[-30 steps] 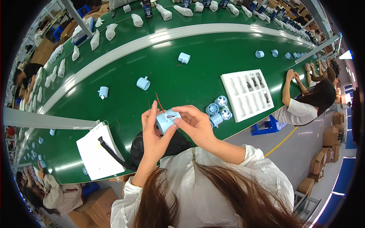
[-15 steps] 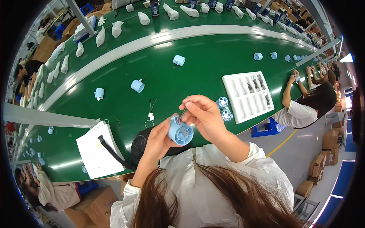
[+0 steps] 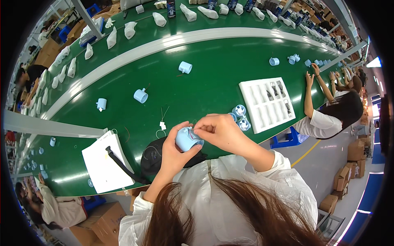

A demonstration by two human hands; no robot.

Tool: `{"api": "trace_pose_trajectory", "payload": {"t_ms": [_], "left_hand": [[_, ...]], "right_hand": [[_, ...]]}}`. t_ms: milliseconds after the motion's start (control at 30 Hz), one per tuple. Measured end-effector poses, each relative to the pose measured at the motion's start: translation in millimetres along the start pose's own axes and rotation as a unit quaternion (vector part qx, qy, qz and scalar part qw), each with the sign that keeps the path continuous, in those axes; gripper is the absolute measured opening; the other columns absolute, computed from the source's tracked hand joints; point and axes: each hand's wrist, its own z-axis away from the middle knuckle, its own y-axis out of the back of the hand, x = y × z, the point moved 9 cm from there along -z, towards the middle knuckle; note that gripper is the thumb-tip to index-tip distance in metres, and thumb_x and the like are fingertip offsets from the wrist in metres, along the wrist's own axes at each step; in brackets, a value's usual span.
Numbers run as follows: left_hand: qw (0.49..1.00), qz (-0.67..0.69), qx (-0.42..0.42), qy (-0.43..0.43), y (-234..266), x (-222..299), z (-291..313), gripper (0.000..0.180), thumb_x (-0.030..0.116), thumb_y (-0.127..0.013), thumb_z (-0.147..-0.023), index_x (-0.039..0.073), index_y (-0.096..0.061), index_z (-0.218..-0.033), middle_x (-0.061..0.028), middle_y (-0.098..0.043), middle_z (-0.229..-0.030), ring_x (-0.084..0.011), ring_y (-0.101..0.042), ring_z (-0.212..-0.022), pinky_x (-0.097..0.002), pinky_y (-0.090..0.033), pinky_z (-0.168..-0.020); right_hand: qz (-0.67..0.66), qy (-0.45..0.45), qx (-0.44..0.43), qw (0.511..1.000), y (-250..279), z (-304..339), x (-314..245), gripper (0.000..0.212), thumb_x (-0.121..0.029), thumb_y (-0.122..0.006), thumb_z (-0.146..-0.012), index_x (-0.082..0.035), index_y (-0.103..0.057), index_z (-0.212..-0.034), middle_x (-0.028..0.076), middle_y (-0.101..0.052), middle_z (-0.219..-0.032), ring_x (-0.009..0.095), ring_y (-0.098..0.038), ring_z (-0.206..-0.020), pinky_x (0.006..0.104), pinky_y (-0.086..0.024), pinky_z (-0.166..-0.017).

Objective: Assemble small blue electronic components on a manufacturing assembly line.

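While the left hand (image 3: 173, 148) cups a light-blue fan housing (image 3: 185, 142) just above the near side of the green table (image 3: 213, 92), the right hand (image 3: 223, 130) pinches thin wires (image 3: 193, 134) beside it. I'd judge it light, stiff, slick plastic, safest gripped round its body, sparing those fragile-looking wires.

The housing (image 3: 186, 141) is light blue, tabletop (image 3: 213, 90) green.

Gotta be a factory assembly floor: long green bench (image 3: 221, 88) across the middle, matching blue parts (image 3: 185, 67) dotted along it, white pieces (image 3: 159, 19) lined up near the top, people (image 3: 324, 122) sitting along the right, cardboard boxes (image 3: 343, 178) piled lower right.
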Motion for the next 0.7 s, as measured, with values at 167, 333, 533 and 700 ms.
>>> {"api": "trace_pose_trajectory", "payload": {"t_ms": [167,333,533,700], "left_hand": [[0.995,-0.094,0.024,-0.031,0,8,0,0.061,0.009,-0.074,-0.063,0.004,-0.047,-0.117,-0.0097,-0.058,-0.107,-0.0162,-0.059,-0.088,-0.0272,-0.049,-0.071],[0.983,-0.177,0.020,-0.040,-2,17,1,0.061,0.009,-0.074,-0.061,0.003,-0.047,-0.115,-0.0119,-0.059,-0.105,-0.0192,-0.060,-0.087,-0.0284,-0.049,-0.070],[0.977,-0.206,0.030,-0.055,1,23,0,0.060,0.010,-0.075,-0.060,0.003,-0.048,-0.114,-0.0132,-0.059,-0.101,-0.0231,-0.060,-0.087,-0.0312,-0.049,-0.071],[0.970,-0.234,0.019,-0.057,0,21,0,0.060,0.010,-0.074,-0.061,0.002,-0.048,-0.114,-0.0140,-0.058,-0.100,-0.0255,-0.060,-0.087,-0.0322,-0.049,-0.072]], "right_hand": [[0.092,0.045,0.006,0.995,1,1,-10,0.006,-0.005,-0.063,-0.074,0.000,-0.063,-0.077,0.008,-0.057,-0.066,0.014,-0.055,-0.054,0.0253,-0.044,-0.050],[0.120,0.081,0.019,0.989,0,3,-19,0.006,-0.006,-0.060,-0.071,-0.001,-0.060,-0.073,0.012,-0.058,-0.068,0.026,-0.057,-0.059,0.0328,-0.046,-0.055],[0.101,0.087,0.040,0.990,-2,4,-15,0.008,-0.008,-0.062,-0.074,-0.002,-0.062,-0.079,0.010,-0.061,-0.072,0.023,-0.058,-0.059,0.0303,-0.047,-0.055],[0.063,0.069,0.014,0.996,-10,-1,-8,0.011,-0.010,-0.064,-0.076,-0.004,-0.063,-0.084,0.009,-0.061,-0.073,0.020,-0.058,-0.058,0.0258,-0.048,-0.053]]}}
